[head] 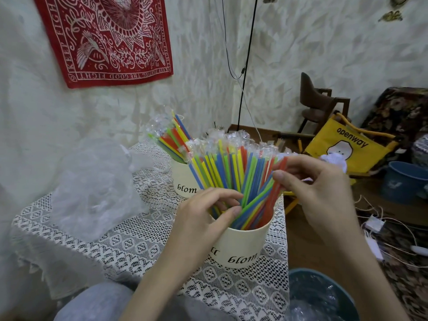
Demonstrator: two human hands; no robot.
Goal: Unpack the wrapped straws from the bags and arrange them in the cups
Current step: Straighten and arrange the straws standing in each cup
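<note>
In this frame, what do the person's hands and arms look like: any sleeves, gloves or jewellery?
Both hands are bare: the left hand and right hand show no gloves, rings or watch. Both forearms are uncovered up to the frame edge, so no sleeves show. Fingernails look short and unpainted. Grey fabric at the bottom left may be clothing.

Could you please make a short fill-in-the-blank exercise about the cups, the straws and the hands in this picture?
1. The number of cream cups holding straws on the lace tablecloth is ____.
2. The left hand rests at the rim of the ____ cup, among its straws.
3. The right hand pinches a straw whose colour is ____.
4. The crumpled clear bag lies to the ____ of both cups.

Missing words: two; near; red; left
</note>
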